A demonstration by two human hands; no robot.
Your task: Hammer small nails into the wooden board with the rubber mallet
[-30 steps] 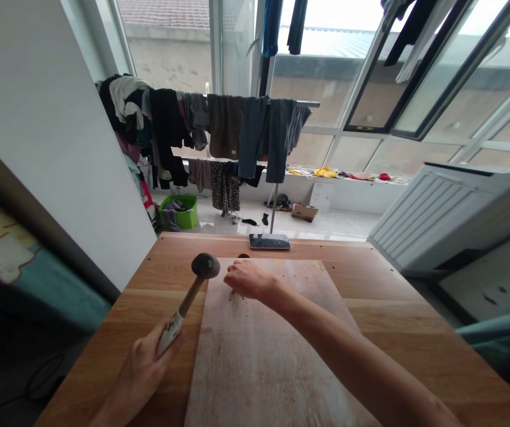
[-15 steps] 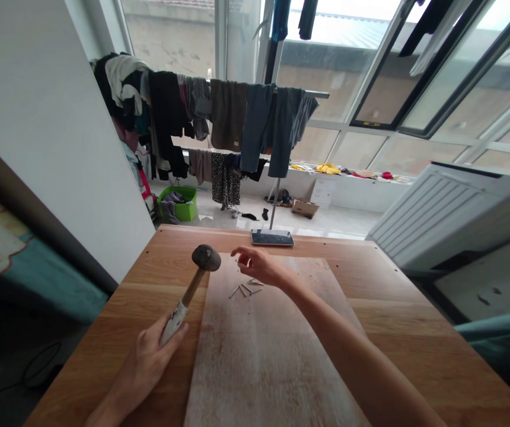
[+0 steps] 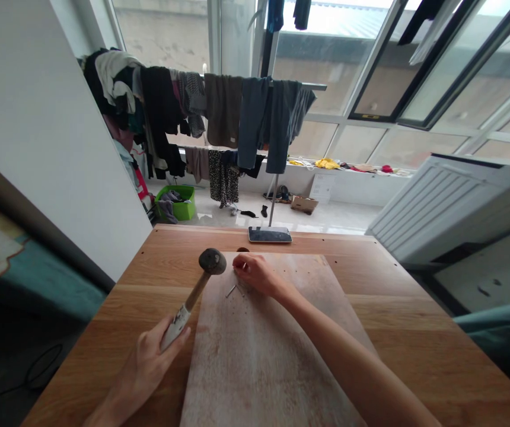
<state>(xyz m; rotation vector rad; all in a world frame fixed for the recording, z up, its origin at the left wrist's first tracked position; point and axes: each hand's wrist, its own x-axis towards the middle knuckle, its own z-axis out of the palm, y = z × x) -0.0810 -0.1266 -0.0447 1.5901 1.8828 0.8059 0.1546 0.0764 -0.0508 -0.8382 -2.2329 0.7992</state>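
My left hand (image 3: 155, 350) is wrapped round the pale, worn grip of a mallet (image 3: 197, 292). Its dark head (image 3: 212, 261) is raised over the left edge of a worn wooden board (image 3: 255, 356). My right hand (image 3: 252, 271) is low over the far left part of the board, fingers pinched together. Whatever is between the fingertips is too small to make out. Close below that hand lie loose nails (image 3: 230, 291), partly covered by the hand. Small dark holes or marks dot the board around them.
The board lies on a wooden table (image 3: 397, 320). A phone (image 3: 270, 235) lies at the table's far edge, with a small dark round thing (image 3: 243, 249) near the board's far edge. Beyond are a laundry rack with clothes (image 3: 223, 112) and a green basket (image 3: 184, 204).
My right hand has come down closer to the board, its fingers drawn together, and now covers some of the nails. The mallet head has shifted slightly right. The view has shifted slightly.
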